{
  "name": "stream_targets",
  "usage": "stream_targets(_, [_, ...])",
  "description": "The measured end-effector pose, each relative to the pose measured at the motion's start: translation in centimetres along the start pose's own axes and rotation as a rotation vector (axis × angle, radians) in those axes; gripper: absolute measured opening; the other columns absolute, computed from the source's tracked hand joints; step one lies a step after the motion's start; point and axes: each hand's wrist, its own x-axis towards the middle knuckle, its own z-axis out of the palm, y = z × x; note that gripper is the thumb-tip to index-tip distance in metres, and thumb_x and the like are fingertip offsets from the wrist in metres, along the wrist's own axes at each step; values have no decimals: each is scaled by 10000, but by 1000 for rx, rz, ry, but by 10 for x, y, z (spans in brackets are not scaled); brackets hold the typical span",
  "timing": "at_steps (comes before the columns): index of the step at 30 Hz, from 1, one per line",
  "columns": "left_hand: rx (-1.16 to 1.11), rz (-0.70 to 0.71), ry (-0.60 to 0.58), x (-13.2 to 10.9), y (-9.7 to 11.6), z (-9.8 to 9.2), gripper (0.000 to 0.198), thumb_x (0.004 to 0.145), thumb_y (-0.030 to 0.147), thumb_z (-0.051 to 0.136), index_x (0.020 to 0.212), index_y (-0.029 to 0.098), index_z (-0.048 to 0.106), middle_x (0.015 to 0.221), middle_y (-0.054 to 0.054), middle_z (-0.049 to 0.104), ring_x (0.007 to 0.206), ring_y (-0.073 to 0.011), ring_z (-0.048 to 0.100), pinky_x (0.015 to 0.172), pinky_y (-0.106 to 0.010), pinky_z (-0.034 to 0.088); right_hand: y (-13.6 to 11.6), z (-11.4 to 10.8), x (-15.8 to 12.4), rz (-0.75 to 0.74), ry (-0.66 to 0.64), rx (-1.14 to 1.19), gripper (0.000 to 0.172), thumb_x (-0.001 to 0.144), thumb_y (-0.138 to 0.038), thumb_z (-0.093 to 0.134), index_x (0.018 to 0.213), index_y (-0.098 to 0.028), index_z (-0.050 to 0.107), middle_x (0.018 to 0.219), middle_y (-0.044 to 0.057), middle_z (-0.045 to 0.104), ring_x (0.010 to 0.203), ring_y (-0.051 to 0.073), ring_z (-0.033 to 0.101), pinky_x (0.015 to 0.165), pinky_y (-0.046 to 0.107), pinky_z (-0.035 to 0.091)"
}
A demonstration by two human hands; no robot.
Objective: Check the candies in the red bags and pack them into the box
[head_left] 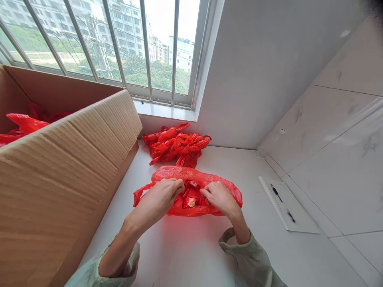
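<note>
A thin red plastic bag [176,172] lies spread on the white surface in front of me, its mouth gaping upward. Inside it are small red packets [190,202], one with a pale printed patch. My left hand [161,196] is closed, its fingers curled and pinching at the left side of the bag's mouth. On the right side, my right hand [220,196] also pinches the bag, thumb against bent fingers. The gap between both hands shows the packets. Exactly which fold each hand grips is partly hidden by the fingers.
A large open cardboard box [74,147] with red bags [28,123] stands at left. More crumpled red bags [176,145] lie against the back wall. At right, a notepad [295,215] carries two pens. Above is a barred window [146,52].
</note>
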Motion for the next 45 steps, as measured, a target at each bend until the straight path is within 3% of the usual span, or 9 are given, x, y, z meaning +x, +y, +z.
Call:
stream_targets(7, [175, 70, 14, -11, 18, -20, 244, 972, 179, 406, 736, 213, 459, 646, 31, 459, 576, -152, 357, 549, -286, 218, 3, -30, -20, -26, 131, 110, 243, 883, -294, 508, 670, -223, 598, 606, -9, 580, 567, 142, 474, 587, 281, 311])
stream_targets(12, [271, 15, 278, -20, 14, -46, 169, 946, 401, 532, 920, 242, 584, 889, -7, 618, 719, -177, 538, 648, -265, 348, 18, -48, -34, 74, 346, -44, 165, 831, -366, 614, 940, -248, 651, 918, 55, 648, 883, 244, 564, 724, 330, 385])
stream_targets(15, [384, -84, 330, -31, 1, -54, 391, 881, 499, 573, 1160, 224, 580, 1080, -88, 615, 969, -286, 571, 799, -329, 393, 30, -49, -39, 156, 236, -82, 497, 775, -366, 657, 1246, -250, 551, 1106, 91, 613, 1022, 291, 556, 805, 369, 409])
stream_targets(18, [465, -288, 174, -41, -10, -56, 525, 837, 502, 579, 1265, 201, 541, 1042, -103, 626, 978, -315, 585, 791, -359, 421, 39, -48, -40, 217, 19, -46, 536, 739, -287, 632, 1265, -248, 535, 913, 50, 627, 881, 259, 599, 717, 341, 434])
stream_targets(22, [462, -423, -43, -43, -7, -59, 244, 866, 437, 519, 809, 212, 595, 643, -14, 584, 654, -228, 582, 587, -296, 368, 45, -55, -41, 131, -159, 241, 414, 767, -201, 548, 1178, -236, 582, 723, -11, 595, 639, 169, 592, 582, 277, 456])
stream_targets(30, [8, -246, 397, -30, 16, -69, 351, 858, 522, 611, 709, 206, 588, 533, 47, 531, 516, -116, 470, 504, -226, 336, 53, -81, -49, -146, 428, 1021, 702, 743, -313, 787, 1366, -294, 464, 851, -11, 671, 658, 109, 580, 663, 245, 521])
stream_targets(38, [-578, -166, 635, -17, 20, -61, 230, 768, 398, 769, 719, 198, 664, 592, 45, 537, 518, -72, 477, 452, -135, 394, 47, -79, -55, -338, 672, 936, 566, 782, -230, 733, 1308, -329, 547, 1037, 50, 707, 996, 208, 666, 777, 327, 565])
stream_targets(42, [-598, -140, 589, -15, 24, -60, 190, 792, 361, 753, 719, 203, 676, 596, 42, 546, 529, -70, 477, 446, -117, 404, 47, -79, -59, -274, 825, 752, 308, 784, -258, 736, 1088, -292, 693, 937, 31, 716, 869, 176, 685, 703, 274, 566])
stream_targets(45, [-597, -64, 353, -18, 21, -63, 141, 792, 323, 756, 900, 245, 711, 748, 23, 629, 635, -102, 550, 500, -136, 468, 50, -83, -67, -162, 893, 573, 306, 790, -333, 733, 1091, -288, 703, 936, 34, 711, 825, 172, 679, 690, 275, 569])
